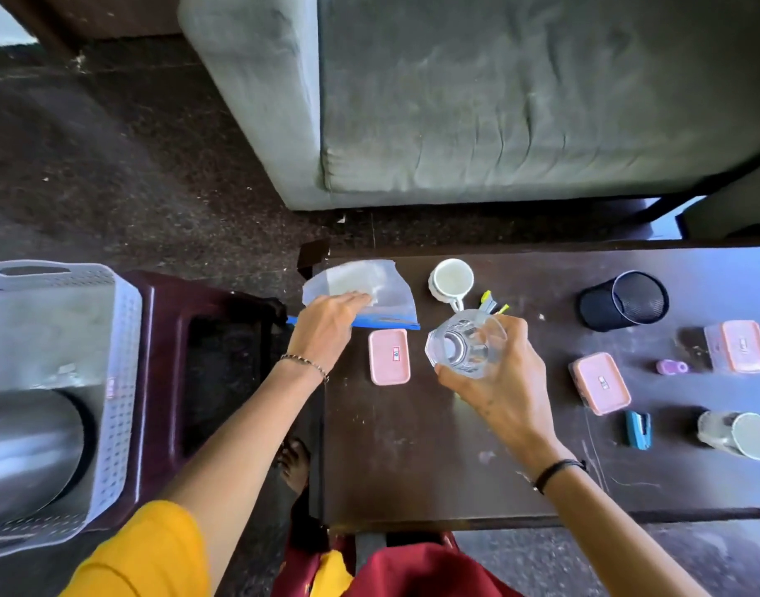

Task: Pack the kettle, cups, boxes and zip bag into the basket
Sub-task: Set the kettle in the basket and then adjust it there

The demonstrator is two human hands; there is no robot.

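Note:
A steel kettle [25, 445] lies inside the white perforated basket [124, 338] at the left. My left hand [326, 329] rests on the clear zip bag [386, 290] with a blue seal, at the table's far left corner; whether it grips the bag is unclear. My right hand [498, 381] holds a clear glass cup [464, 344] just above the table. A white mug [450, 281] stands behind it. Three pink-lidded boxes sit on the table: one [389, 356] near my left hand, one [601, 383] at the right, one [740, 344] farther right.
The basket stands on a dark red plastic stool [205, 338]. On the dark table [412, 467] are a black mesh pen holder [623, 300], a blue stapler [638, 429], a small purple item [672, 367], pens [490, 301] and a tipped jar [740, 433]. A grey sofa [498, 101] is behind.

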